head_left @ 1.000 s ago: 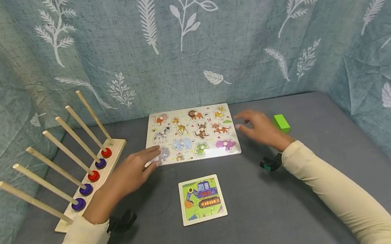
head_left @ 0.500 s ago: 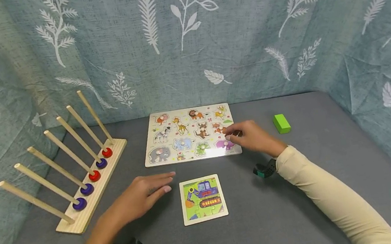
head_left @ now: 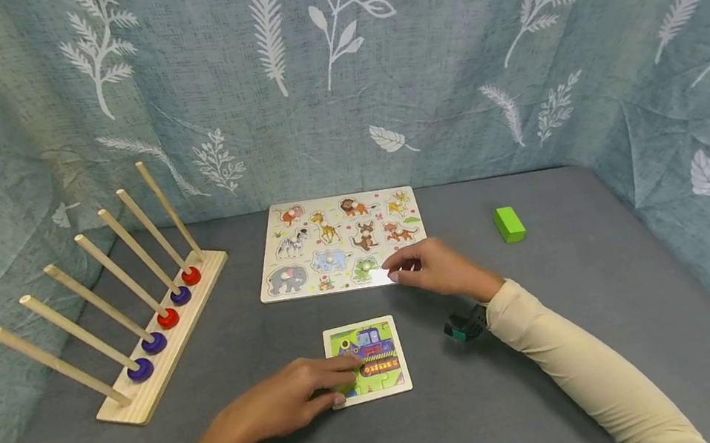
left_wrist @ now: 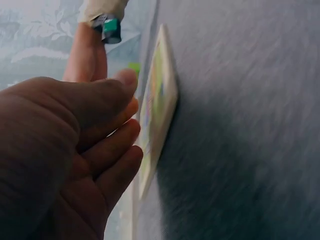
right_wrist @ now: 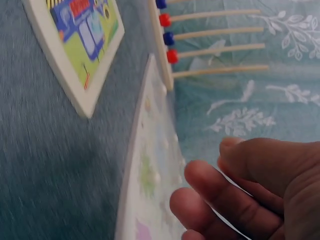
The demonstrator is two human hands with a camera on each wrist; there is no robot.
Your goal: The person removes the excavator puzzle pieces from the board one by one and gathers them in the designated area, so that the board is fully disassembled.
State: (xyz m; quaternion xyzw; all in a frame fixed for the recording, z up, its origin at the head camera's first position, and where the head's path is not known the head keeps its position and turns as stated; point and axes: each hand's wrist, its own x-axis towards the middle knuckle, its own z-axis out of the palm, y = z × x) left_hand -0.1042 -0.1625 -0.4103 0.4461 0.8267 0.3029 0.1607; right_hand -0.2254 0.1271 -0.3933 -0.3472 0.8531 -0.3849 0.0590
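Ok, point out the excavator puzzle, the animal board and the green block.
Excavator puzzle [head_left: 381,366], head view, on the pictured orange track.
Animal board [head_left: 346,243], head view, on bare board near its middle.
Green block [head_left: 508,222], head view, on its top face.

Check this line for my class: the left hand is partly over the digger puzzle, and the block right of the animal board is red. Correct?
Not quite: the block is green, not red, as the head view shows. The rest stands: it lies right of the animal board, and the left hand is partly over the digger puzzle.
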